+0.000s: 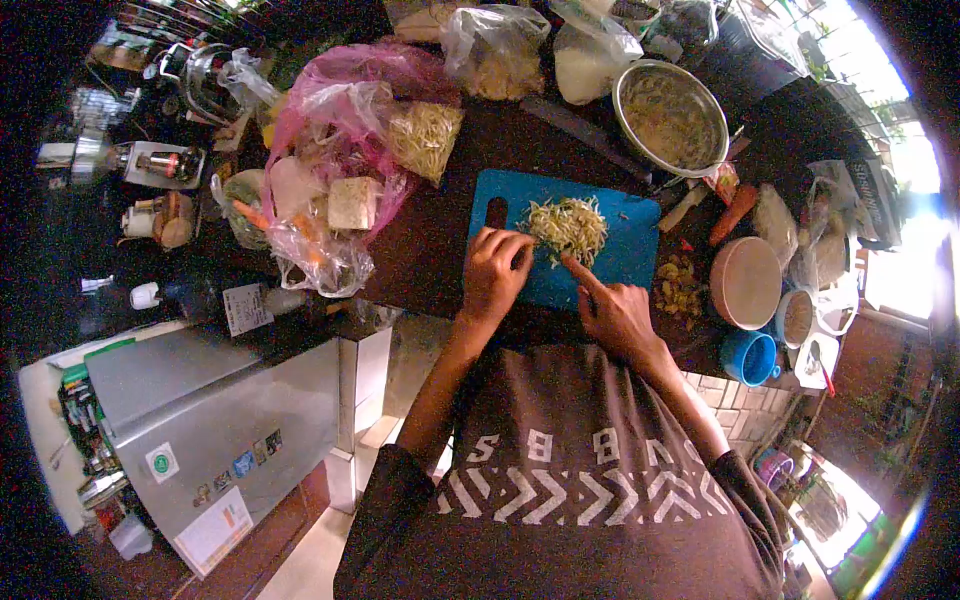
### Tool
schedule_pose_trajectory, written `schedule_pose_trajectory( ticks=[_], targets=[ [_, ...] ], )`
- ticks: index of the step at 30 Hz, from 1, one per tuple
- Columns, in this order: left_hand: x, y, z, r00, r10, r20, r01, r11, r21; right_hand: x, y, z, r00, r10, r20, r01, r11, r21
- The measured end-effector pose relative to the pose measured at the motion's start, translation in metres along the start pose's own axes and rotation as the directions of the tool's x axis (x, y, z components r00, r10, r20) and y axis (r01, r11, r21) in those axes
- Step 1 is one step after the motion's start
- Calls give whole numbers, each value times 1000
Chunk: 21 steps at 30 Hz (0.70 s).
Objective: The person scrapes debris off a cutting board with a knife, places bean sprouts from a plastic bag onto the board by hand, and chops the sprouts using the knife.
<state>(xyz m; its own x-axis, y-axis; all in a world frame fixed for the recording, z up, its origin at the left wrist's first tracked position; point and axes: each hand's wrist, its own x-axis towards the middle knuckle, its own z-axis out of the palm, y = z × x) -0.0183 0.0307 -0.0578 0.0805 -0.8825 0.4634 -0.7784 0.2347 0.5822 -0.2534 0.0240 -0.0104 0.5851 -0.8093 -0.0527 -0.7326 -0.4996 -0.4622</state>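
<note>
A pile of bean sprouts (570,228) lies on the blue cutting board (632,262). My left hand (497,268) is at the board's near left corner, left of the pile. Its fingers are curled and closed at the tips; whatever they pinch, if anything, is too small to make out. From the right, my right hand (615,315) reaches over the board's near edge. Its index finger is stretched out to the near side of the sprouts, apart from the other fingers, which are bent. The thumb is mostly hidden.
Left of the board, a pink plastic bag (330,75) holds a bag of sprouts (425,138) and a pale block (352,204). A metal bowl (670,118) stands behind, right. Beyond the board's right edge are peelings (678,287), a carrot (733,214), a round bowl (746,283) and a blue mug (749,357).
</note>
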Motion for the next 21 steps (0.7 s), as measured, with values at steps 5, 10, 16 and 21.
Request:
schedule_pose_trajectory(
  ticks=[5,10,16,21],
  targets=[
    [1,3,-2,1000,-11,-7,11,1000,-13,1,-4,6,1000,0,28,1,999,-53],
    [5,2,-5,999,-23,29,24,999,-30,12,-3,12,999,-35,-2,35,992,-124],
    [5,7,-8,997,-46,62,46,999,3,6,-12,-19,997,0,77,11,990,-143],
    [12,4,-10,974,-184,133,192,980,-49,0,-9,-21,995,43,89,-33,994,-106]
  ],
)
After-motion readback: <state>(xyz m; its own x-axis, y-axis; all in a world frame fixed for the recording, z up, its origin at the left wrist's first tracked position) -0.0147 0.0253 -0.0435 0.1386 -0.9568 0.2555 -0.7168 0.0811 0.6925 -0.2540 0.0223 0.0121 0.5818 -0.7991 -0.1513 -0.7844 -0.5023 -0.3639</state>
